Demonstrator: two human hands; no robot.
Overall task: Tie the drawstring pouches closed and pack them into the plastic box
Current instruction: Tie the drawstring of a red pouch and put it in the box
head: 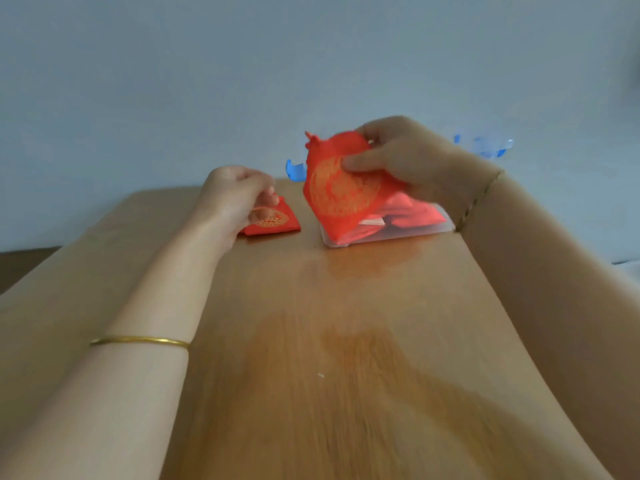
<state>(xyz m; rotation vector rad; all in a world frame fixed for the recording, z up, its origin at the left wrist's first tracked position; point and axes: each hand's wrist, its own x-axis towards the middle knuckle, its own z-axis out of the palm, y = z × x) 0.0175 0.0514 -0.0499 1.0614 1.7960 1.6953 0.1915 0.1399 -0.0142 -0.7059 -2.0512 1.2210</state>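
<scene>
My right hand (pixel 398 157) grips a red drawstring pouch (pixel 341 192) with a gold round print, held upright above the near left corner of the clear plastic box (pixel 440 227). Inside the box lie other red pouches (pixel 412 213). A second, smaller-looking red pouch (pixel 277 224) lies flat on the wooden table (pixel 346 341) to the left of the box. My left hand (pixel 239 199) is over its near left part with curled fingers that pinch it at its top; the frame is blurred there.
Blue plastic clips of the box's lid show behind the box, one clip (pixel 292 169) at the left and another blue clip (pixel 485 145) at the right. A pale wall stands beyond the table's far edge. Both wrists wear thin gold bracelets.
</scene>
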